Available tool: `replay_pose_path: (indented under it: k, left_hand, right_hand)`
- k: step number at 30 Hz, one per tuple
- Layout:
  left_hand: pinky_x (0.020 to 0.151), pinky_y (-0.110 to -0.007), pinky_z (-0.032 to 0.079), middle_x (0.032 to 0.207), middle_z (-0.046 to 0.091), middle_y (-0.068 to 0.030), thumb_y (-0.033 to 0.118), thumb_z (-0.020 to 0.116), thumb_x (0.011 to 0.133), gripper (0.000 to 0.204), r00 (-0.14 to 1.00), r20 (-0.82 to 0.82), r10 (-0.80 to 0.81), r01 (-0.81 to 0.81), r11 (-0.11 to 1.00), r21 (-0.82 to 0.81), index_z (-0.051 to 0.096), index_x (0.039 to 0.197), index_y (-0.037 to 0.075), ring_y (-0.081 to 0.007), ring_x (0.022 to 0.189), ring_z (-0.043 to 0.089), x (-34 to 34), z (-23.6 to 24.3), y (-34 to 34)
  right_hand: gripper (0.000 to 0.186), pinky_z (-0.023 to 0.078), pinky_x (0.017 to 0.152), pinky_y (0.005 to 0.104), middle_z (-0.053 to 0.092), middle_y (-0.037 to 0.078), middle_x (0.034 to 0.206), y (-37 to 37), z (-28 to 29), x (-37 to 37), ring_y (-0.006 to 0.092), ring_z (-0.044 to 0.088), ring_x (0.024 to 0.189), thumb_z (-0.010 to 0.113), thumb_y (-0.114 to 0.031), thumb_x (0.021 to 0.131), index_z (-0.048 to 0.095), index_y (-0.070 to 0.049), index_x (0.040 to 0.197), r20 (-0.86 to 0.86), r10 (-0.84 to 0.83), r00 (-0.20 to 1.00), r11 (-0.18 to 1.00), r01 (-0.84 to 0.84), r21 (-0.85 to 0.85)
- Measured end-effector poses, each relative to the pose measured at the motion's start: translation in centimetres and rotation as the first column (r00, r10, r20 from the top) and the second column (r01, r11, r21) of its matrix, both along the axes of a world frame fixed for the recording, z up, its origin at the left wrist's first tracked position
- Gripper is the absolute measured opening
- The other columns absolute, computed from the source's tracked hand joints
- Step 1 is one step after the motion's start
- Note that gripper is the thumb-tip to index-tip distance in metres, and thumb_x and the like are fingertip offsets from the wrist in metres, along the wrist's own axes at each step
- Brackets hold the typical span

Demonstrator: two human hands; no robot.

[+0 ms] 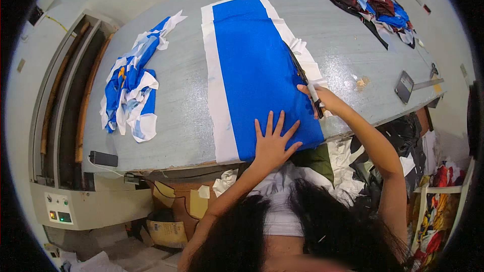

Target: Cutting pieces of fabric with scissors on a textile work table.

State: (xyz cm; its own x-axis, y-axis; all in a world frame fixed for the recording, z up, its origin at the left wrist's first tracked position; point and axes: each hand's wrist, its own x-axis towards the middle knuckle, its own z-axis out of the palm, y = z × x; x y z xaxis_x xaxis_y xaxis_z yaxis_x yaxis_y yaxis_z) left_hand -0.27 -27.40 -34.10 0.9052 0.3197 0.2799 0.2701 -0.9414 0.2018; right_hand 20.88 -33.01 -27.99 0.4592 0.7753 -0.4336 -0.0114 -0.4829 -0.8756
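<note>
A long blue fabric panel (254, 65) with white margins lies lengthwise on the grey table (181, 70), its near end at the table's front edge. My left hand (273, 141) rests flat on the near part of the blue cloth, fingers spread. In my right hand (325, 102), at the panel's right side, is a pair of scissors (298, 68) with dark blades and a pale wrapping near the handle. The blades point away from me along the border between the blue and the right white margin. I cannot tell whether the blades are parted.
Blue-and-white scraps (132, 83) lie at the left, and a mixed fabric pile (373, 7) at the far right. A black power bank-like box (103, 158) sits at the front left. A phone-like device (404, 86) stands at the right. A roller machine (65, 106) borders the table's left.
</note>
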Motion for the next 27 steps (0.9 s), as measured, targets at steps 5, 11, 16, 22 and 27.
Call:
replay_pose_path:
  k: [5,11,16,22,27]
  left_hand:
    - [0.098,-0.067,0.009,0.142,0.027,-0.0148,0.057,0.043,0.083,0.054,1.0,-0.019,-0.02,0.02,1.0,-0.011,0.039,0.132,0.034,-0.0395,0.131,0.021,-0.5,0.1,-0.2]
    - [0.097,-0.067,0.01,0.142,0.027,-0.0147,0.056,0.047,0.081,0.056,1.0,-0.016,-0.022,0.02,0.997,-0.068,0.039,0.132,0.035,-0.0394,0.131,0.021,-0.8,0.4,-0.6]
    - [0.096,-0.068,0.011,0.141,0.028,-0.015,0.059,0.049,0.078,0.06,0.999,-0.015,-0.033,0.033,0.998,-0.045,0.039,0.132,0.035,-0.0394,0.131,0.021,-0.8,0.1,-0.6]
    - [0.095,-0.069,0.013,0.141,0.028,-0.0151,0.059,0.051,0.076,0.063,0.999,-0.025,-0.048,0.046,0.997,-0.066,0.038,0.132,0.036,-0.0396,0.13,0.023,-1.1,0.5,-0.6]
    - [0.094,-0.069,0.014,0.141,0.027,-0.0151,0.059,0.052,0.075,0.064,0.997,-0.046,-0.061,0.056,0.994,-0.097,0.037,0.133,0.035,-0.0398,0.13,0.023,-1.2,0.7,-0.5]
  right_hand:
    - [0.065,0.046,0.034,0.0291,0.049,0.006,0.054,-0.6,-0.5,-0.3,0.0163,0.052,0.036,0.062,-0.054,0.075,0.051,0.007,0.097,-0.021,-0.019,1.0,1.0,0.019,-0.022]
    - [0.052,0.045,0.033,0.0281,0.049,0.005,0.05,-0.6,-0.7,-0.7,0.0162,0.053,0.036,0.06,-0.054,0.078,0.05,-0.002,0.079,-0.127,-0.021,0.992,0.999,0.025,0.03]
    - [0.061,0.046,0.034,0.0258,0.049,0.005,0.049,1.3,0.4,-0.3,0.0152,0.054,0.037,0.052,-0.062,0.078,0.05,-0.001,0.082,-0.062,0.021,0.998,0.992,-0.029,-0.124]
    - [0.072,0.047,0.039,0.0271,0.055,0.008,0.058,1.4,-0.2,0.1,0.0153,0.057,0.044,0.051,-0.064,0.077,0.053,0.005,0.095,0.055,0.079,0.995,0.986,-0.07,-0.151]
    - [0.072,0.048,0.039,0.0262,0.055,0.008,0.058,1.9,0.3,0.9,0.0147,0.057,0.044,0.049,-0.064,0.078,0.054,0.005,0.096,0.071,0.132,0.989,0.966,-0.112,-0.234]
